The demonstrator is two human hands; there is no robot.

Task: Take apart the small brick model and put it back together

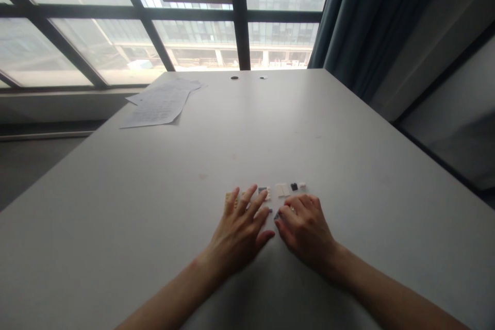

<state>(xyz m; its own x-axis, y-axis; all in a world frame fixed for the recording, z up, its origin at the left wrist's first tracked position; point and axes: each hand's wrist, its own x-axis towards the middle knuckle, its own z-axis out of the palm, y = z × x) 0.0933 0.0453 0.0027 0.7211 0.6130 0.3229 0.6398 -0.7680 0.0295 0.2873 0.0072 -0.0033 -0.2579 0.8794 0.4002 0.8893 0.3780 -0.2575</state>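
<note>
My left hand [240, 228] lies with its fingers spread over a group of small building bricks and partly hides them. A yellowish studded brick [228, 198] shows beside its fingertips, and a grey-and-white piece [264, 192] lies just beyond them. My right hand [309, 227] is curled, with thumb and forefinger closed on a small grey brick [276, 215], mostly hidden by the fingers. Beyond its knuckles lie flat cream-coloured pieces [282, 190], a black brick [294, 186] and a small white brick [302, 185].
Both hands are over a large white table [367, 185]. Printed papers [160, 105] lie at its far left edge. Two round holes are near the far edge, one dark hole [234, 78] plainly seen. Windows stand behind, and a blue curtain [348, 26] hangs at the right.
</note>
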